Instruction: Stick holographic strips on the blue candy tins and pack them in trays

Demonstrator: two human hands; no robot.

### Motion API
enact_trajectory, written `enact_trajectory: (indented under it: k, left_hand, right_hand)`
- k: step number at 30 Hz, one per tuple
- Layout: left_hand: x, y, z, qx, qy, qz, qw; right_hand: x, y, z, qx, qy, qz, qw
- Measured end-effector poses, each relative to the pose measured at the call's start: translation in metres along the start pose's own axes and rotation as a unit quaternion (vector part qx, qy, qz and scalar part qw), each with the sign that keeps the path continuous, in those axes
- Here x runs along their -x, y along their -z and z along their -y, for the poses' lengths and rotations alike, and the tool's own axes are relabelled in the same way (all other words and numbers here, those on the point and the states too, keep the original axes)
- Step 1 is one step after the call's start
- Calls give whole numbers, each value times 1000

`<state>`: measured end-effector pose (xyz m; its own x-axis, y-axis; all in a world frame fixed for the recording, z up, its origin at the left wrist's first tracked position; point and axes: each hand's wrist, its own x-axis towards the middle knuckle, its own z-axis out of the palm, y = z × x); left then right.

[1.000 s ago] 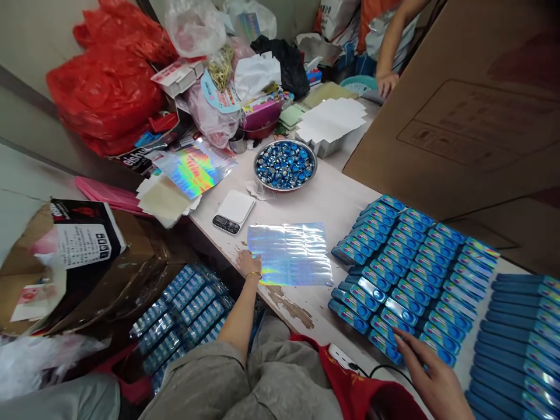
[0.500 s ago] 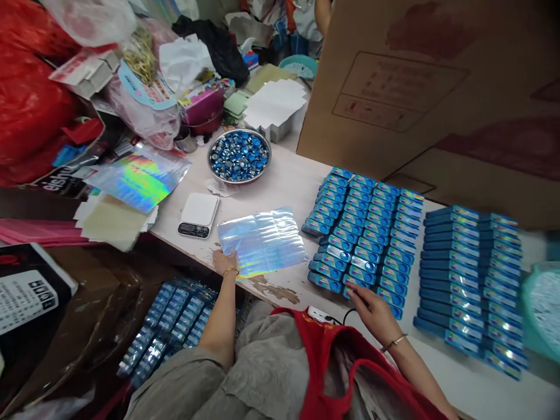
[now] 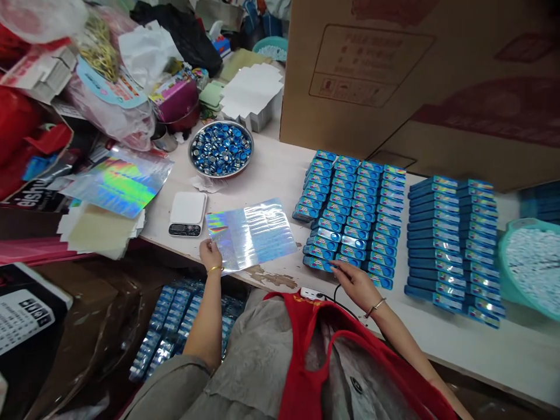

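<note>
Gold-bangled left hand (image 3: pixel 210 255): fingers flat and unpinched at the near edge of a holographic foil sheet (image 3: pixel 251 233), which lies on the worktop (image 3: pixel 271 181). Silver-bangled right hand (image 3: pixel 356 280): arm extended, fingers loosely spread, tips against the nearest of the blue tins (image 3: pixel 350 216), ranked in rows just beside the sheet. Work in hand: sheet and tins side by side, no tin on the foil. Further out: digital scale (image 3: pixel 187 213), steel bowl (image 3: pixel 191 150) of blue caps (image 3: pixel 221 149), loose holographic sheet (image 3: pixel 118 186), teal basin (image 3: pixel 503 262), cardboard box (image 3: pixel 363 70).
</note>
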<state>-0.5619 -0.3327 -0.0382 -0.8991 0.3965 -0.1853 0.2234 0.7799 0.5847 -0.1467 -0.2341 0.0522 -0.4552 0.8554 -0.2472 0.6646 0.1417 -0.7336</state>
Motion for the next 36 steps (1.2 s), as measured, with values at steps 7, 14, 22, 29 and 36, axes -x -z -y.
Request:
enact_trajectory:
  k: [7,14,22,29,36]
  left_hand:
    - [4,77,-61,79,-122,98,984]
    - [57,177,-160,63,-357,276,890]
    - [76,208,-189,-12,-421,314,851]
    - [67,199,-184,9,-464,251,849]
    - [65,184,-200,136,-480,184,847]
  right_hand:
    - [-36,0,45,11,131,19,991]
    - [-89,4,210,120,416,-52,900]
    - [-99,4,229,49,405,87,909]
    - [-116,33,202,-99,255,119,954]
    - [-125,59,190,-44,300,22,953]
